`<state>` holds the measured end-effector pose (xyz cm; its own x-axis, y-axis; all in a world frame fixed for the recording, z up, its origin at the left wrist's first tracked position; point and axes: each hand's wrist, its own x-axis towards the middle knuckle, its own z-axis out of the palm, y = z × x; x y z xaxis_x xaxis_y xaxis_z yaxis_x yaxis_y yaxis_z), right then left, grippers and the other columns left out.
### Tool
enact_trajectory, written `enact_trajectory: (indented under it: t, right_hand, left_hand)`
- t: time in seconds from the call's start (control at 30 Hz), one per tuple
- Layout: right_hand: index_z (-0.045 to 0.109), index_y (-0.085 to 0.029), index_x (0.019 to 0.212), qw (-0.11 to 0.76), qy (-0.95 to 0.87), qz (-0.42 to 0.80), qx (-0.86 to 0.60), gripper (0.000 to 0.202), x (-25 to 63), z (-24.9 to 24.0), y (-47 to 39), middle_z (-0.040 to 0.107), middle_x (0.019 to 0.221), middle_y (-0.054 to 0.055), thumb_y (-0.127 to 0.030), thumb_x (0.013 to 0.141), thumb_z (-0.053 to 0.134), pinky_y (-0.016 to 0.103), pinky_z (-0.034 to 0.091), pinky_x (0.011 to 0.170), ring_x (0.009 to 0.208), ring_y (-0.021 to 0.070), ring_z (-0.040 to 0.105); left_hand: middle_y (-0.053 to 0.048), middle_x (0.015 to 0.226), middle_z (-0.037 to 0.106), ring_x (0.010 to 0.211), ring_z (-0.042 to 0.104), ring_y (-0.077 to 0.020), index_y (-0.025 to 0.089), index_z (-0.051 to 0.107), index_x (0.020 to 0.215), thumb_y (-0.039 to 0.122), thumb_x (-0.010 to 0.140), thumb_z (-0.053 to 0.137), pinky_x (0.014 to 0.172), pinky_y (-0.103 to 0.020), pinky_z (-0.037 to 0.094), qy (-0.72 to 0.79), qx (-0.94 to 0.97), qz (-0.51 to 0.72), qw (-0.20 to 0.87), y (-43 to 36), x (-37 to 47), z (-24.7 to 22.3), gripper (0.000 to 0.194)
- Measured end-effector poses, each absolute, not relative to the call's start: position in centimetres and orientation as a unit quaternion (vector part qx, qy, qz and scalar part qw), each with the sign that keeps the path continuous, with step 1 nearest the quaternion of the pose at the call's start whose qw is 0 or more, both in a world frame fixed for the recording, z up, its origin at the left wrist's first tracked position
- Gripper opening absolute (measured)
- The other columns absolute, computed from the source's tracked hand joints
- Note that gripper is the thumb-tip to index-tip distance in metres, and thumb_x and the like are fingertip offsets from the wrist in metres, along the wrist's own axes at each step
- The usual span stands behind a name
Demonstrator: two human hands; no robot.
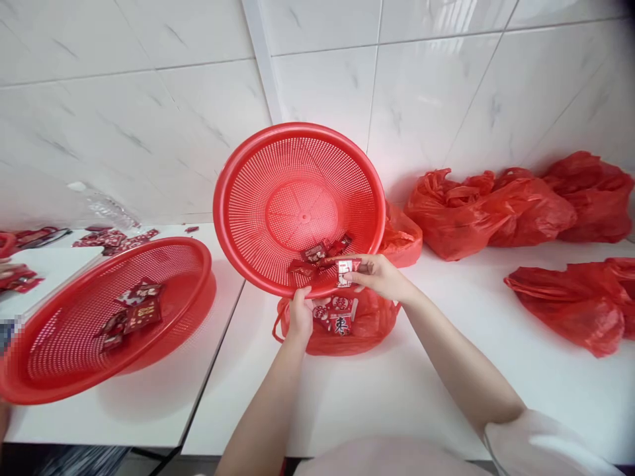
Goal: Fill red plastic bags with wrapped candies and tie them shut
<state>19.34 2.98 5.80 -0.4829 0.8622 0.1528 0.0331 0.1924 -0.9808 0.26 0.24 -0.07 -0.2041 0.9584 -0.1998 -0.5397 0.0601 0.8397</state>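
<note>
A round red plastic basket (302,142) is tilted up, its opening facing me. My left hand (301,314) grips its lower rim with the thumb over the edge. Several small dark-red packets (315,252) lie at the bottom inside. My right hand (374,276) pinches a red and white packet (346,272) at the basket's lower right edge. Directly below the basket, an open red plastic bag (354,340) on the white table holds red packets (341,324) with white and black print.
At left another red basket (191,324) with several packets is tilted, a person's hand at its edge. Tied red bags (456,215) line the tiled wall at right; another red bag (570,304) lies nearer. A clear bottle (109,208) and loose packets lie at back left.
</note>
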Motion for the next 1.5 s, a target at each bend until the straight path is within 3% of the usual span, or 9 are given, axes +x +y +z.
enact_trajectory:
  t: [0.3, 0.5, 0.6, 0.73, 0.83, 0.97, 1.13, 1.3, 1.5]
  right_hand:
    - [0.053, -0.020, 0.118, 0.287, -0.728, 0.525, -0.336, 0.036, 20.7, 7.0, 2.5, 0.062, 0.076, -0.002, -0.028, 0.084, 0.061, 0.024, 0.046, 0.051, 0.060, 0.0126, 0.057]
    - [0.065, -0.020, 0.103, 0.137, -0.827, 0.397, -0.375, 0.023, 21.0, 5.8, 3.1, 0.066, 0.075, 0.000, -0.029, 0.081, 0.065, 0.026, 0.045, 0.060, 0.064, 0.0152, 0.060]
    - [0.065, -0.018, 0.088, 0.199, -0.817, 0.252, -0.479, 0.012, 20.7, 5.3, 3.5, 0.068, 0.077, 0.004, -0.028, 0.086, 0.059, 0.027, 0.043, 0.062, 0.067, 0.0168, 0.061]
    - [0.061, -0.019, 0.088, 0.312, -0.796, 0.165, -0.492, 0.021, 20.0, 5.3, 3.4, 0.066, 0.071, 0.002, -0.033, 0.095, 0.048, 0.027, 0.043, 0.062, 0.062, 0.0157, 0.059]
    - [0.060, -0.018, 0.102, 0.332, -0.816, 0.099, -0.462, 0.016, 19.2, 4.9, 3.4, 0.069, 0.099, 0.009, -0.030, 0.091, 0.055, 0.038, 0.045, 0.088, 0.094, 0.0227, 0.064]
    - [0.054, -0.016, 0.121, 0.295, -0.800, 0.062, -0.518, 0.038, 18.8, 3.5, 4.0, 0.067, 0.112, 0.013, -0.016, 0.084, 0.060, 0.058, 0.023, 0.110, 0.110, 0.0280, 0.059]
    - [0.055, -0.017, 0.119, 0.350, -0.786, 0.147, -0.488, 0.043, 19.7, 3.3, 4.7, 0.067, 0.098, 0.008, -0.006, 0.077, 0.057, 0.044, 0.046, 0.094, 0.094, 0.0227, 0.063]
    - [0.047, -0.021, 0.135, 0.446, -0.771, 0.138, -0.434, 0.057, 20.0, 4.7, 4.2, 0.061, 0.099, 0.006, -0.008, 0.080, 0.056, 0.039, 0.050, 0.089, 0.095, 0.0204, 0.061]
    - [0.045, -0.023, 0.140, 0.461, -0.757, 0.171, -0.431, 0.056, 20.2, 4.8, 4.2, 0.064, 0.096, 0.006, -0.017, 0.085, 0.058, 0.038, 0.054, 0.082, 0.086, 0.0197, 0.063]
  left_hand:
    - [-0.004, 0.072, 0.067, 0.066, 0.064, -0.0190, 0.013, 0.063, 0.076, 0.033, 0.060, 0.064, 0.055, -0.029, 0.049, 0.465, 0.220, 0.668, 0.537, 1.0, -0.8, -0.8, 0.026]
    - [-0.004, 0.075, 0.067, 0.069, 0.063, -0.0183, 0.014, 0.063, 0.082, 0.033, 0.060, 0.063, 0.056, -0.027, 0.049, 0.455, 0.227, 0.672, 0.537, 1.1, -1.1, -0.8, 0.029]
    - [-0.002, 0.070, 0.065, 0.067, 0.063, -0.0182, 0.015, 0.062, 0.077, 0.031, 0.059, 0.064, 0.059, -0.029, 0.050, 0.464, 0.228, 0.674, 0.527, 1.0, -1.1, -0.7, 0.025]
    - [-0.001, 0.065, 0.065, 0.068, 0.065, -0.0209, 0.017, 0.062, 0.070, 0.031, 0.057, 0.065, 0.060, -0.031, 0.050, 0.473, 0.238, 0.663, 0.529, 0.6, -0.4, -0.6, 0.019]
    - [-0.003, 0.066, 0.068, 0.072, 0.067, -0.0243, 0.019, 0.065, 0.071, 0.032, 0.058, 0.064, 0.057, -0.032, 0.050, 0.458, 0.259, 0.635, 0.566, 0.1, 0.4, -0.6, 0.019]
    - [-0.006, 0.067, 0.070, 0.074, 0.068, -0.0277, 0.022, 0.067, 0.068, 0.036, 0.059, 0.061, 0.050, -0.032, 0.046, 0.456, 0.289, 0.588, 0.602, -0.3, 1.2, -1.0, 0.018]
    - [-0.006, 0.069, 0.071, 0.076, 0.068, -0.0279, 0.022, 0.067, 0.067, 0.034, 0.058, 0.061, 0.053, -0.033, 0.048, 0.458, 0.288, 0.586, 0.603, -0.3, 1.2, -0.7, 0.016]
    - [-0.004, 0.070, 0.068, 0.069, 0.066, -0.0228, 0.019, 0.067, 0.071, 0.031, 0.058, 0.063, 0.057, -0.032, 0.051, 0.453, 0.268, 0.623, 0.578, -0.1, 0.5, -0.2, 0.019]
    - [0.000, 0.072, 0.063, 0.059, 0.060, -0.0156, 0.016, 0.062, 0.076, 0.030, 0.056, 0.066, 0.056, -0.030, 0.051, 0.481, 0.241, 0.674, 0.506, 1.1, -1.3, -0.6, 0.025]
